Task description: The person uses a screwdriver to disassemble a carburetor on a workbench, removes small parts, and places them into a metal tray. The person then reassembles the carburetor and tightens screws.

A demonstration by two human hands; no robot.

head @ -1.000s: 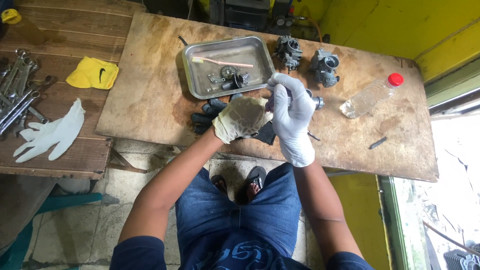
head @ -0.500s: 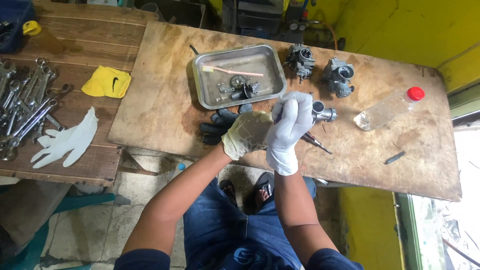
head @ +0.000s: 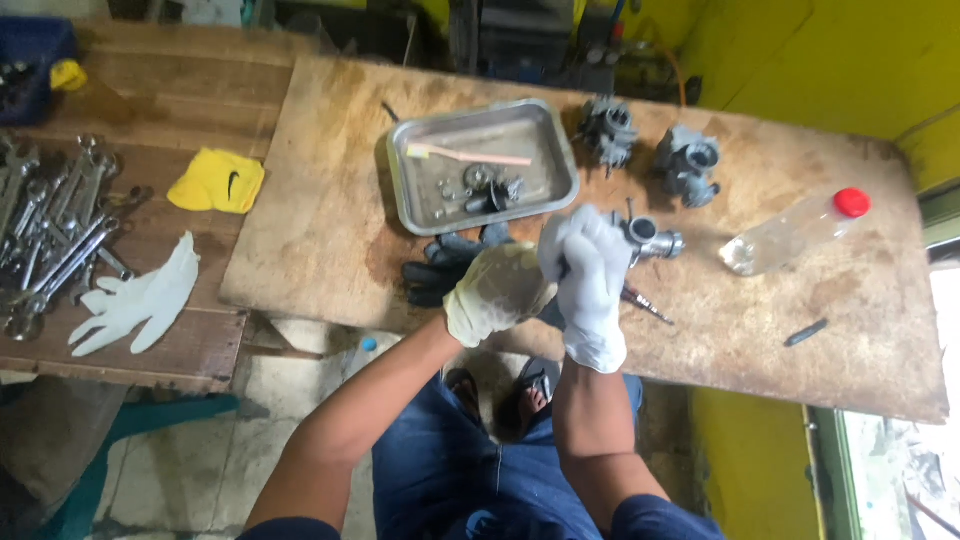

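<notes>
Since the earlier frame both hands have drawn closer together at the near edge of the table [head: 300, 170], just below the metal tray [head: 560, 150]. The right hand [head: 590, 275], in a white glove, is clenched around a small grey carburetor [head: 650, 238] that pokes out to its right. The left hand [head: 495, 290], in a soiled glove, presses against the right one; what it grips cannot be told. Dark gloves [head: 440, 270] lie just left of the hands. Beyond the tray's right end sit two more carburetors [head: 650, 145], with a clear bottle [head: 790, 235] further right. A screwdriver [head: 645, 305] lies under the right hand.
</notes>
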